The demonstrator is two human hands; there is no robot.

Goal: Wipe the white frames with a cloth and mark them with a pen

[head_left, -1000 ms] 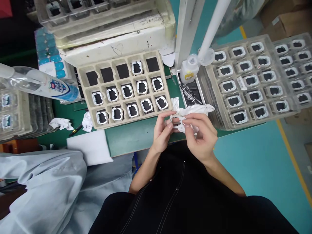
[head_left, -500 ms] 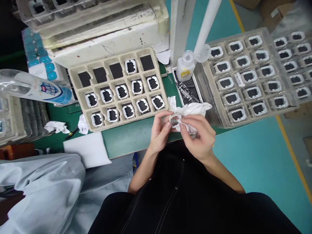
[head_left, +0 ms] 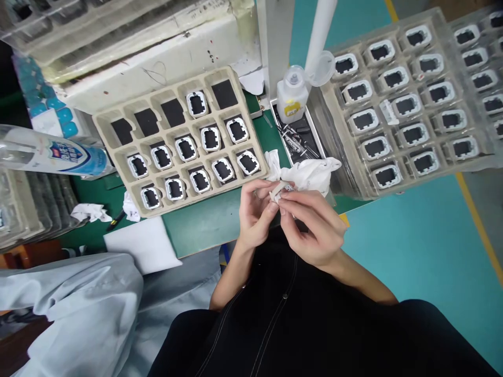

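Note:
Between the fingertips of both hands is a small white frame-shaped part [head_left: 280,191], tilted and partly hidden by the fingers. My left hand [head_left: 255,212] pinches it from the left, thumb in front. On the right side my right hand [head_left: 313,225] grips it with thumb and fingers. A crumpled white cloth [head_left: 314,174] lies just behind the hands on the bench. Left of them stands a beige tray [head_left: 157,141] whose pockets hold several similar white frames [head_left: 200,180]; some back-row pockets show only a dark lining.
At right, stacked trays [head_left: 369,191] carry more white frames. A bottle with its cap open [head_left: 293,99] stands in a small box [head_left: 310,125] of dark parts. A large clear bottle [head_left: 58,152] lies at left, near a white foam sheet [head_left: 141,243] and a person's grey-blue clothing [head_left: 86,309].
Both hands have turned the white frame from facing up to a more edge-on tilt. My right fingers have moved left across it. The camera view has shifted slightly.

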